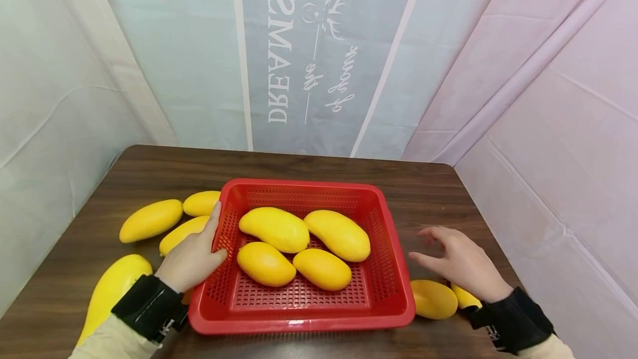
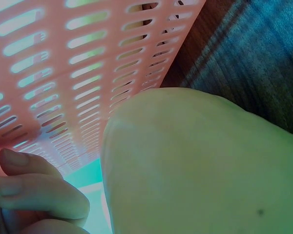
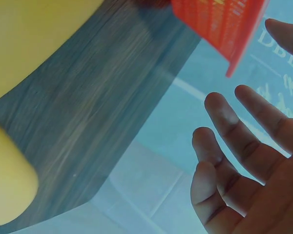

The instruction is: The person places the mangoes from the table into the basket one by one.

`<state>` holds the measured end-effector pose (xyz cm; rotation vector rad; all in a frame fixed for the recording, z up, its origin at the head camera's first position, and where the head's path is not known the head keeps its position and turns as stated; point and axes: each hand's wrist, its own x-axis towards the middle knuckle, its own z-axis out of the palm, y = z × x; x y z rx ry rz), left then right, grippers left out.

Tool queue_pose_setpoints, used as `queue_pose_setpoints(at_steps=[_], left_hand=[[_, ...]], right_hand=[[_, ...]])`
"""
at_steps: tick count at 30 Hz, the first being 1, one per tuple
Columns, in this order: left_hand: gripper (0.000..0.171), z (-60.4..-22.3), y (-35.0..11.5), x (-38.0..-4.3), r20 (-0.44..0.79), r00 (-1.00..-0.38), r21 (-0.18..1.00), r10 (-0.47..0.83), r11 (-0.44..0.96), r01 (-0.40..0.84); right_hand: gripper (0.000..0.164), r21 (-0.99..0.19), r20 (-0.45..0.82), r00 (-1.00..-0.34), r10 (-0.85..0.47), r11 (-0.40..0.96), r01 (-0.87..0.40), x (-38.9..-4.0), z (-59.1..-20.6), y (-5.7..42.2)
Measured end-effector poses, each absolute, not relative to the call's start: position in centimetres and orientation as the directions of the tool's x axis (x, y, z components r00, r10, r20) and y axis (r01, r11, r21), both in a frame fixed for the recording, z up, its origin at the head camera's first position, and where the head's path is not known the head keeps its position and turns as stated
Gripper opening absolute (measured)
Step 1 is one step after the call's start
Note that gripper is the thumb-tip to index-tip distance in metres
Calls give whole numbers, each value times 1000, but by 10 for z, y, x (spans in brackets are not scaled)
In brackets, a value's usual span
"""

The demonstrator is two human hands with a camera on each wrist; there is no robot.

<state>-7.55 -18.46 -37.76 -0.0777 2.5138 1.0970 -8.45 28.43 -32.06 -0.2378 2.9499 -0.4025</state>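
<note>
A red perforated plastic basket (image 1: 304, 324) stands in the middle of the table with several yellow mangoes (image 1: 274, 230) in it. My left hand (image 1: 194, 256) grips its left rim, thumb over the inner side and index finger along the edge. In the left wrist view, the other fingers (image 2: 44, 192) curl beside the basket's outer wall, and a large mango (image 2: 200, 161) fills the foreground. Right of the basket my right hand (image 1: 463, 259) hovers, holding nothing, with fingers spread and slightly bent. Below it lie a mango (image 1: 432, 299) and a partly hidden yellow one (image 1: 466, 297).
Several more mangoes (image 1: 151, 220) lie left of the basket, one of them (image 1: 112, 287) beside my left wrist. The dark wooden table (image 1: 164, 168) has pale fabric walls (image 1: 558, 181) at the sides and a printed curtain (image 1: 324, 71) behind.
</note>
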Motion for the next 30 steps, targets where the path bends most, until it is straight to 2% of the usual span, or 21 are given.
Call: queue_pose_setpoints(at_steps=[8,18,30], left_hand=[[100,-378,-185,-75,-378,-920,696,105,687,-208],[100,-379,-185,-75,-372,-923,695,102,689,-204],[100,-380,-184,-76,-380,-919,699,103,683,-213]], right_hand=[[73,-171,-150,-983,-105,982,-79,-87,-331,313],[80,-139,-206,-978,-36,990,-7,-89,-346,341],[116,-48,-353,-922,157,981,186,-83,-365,367]])
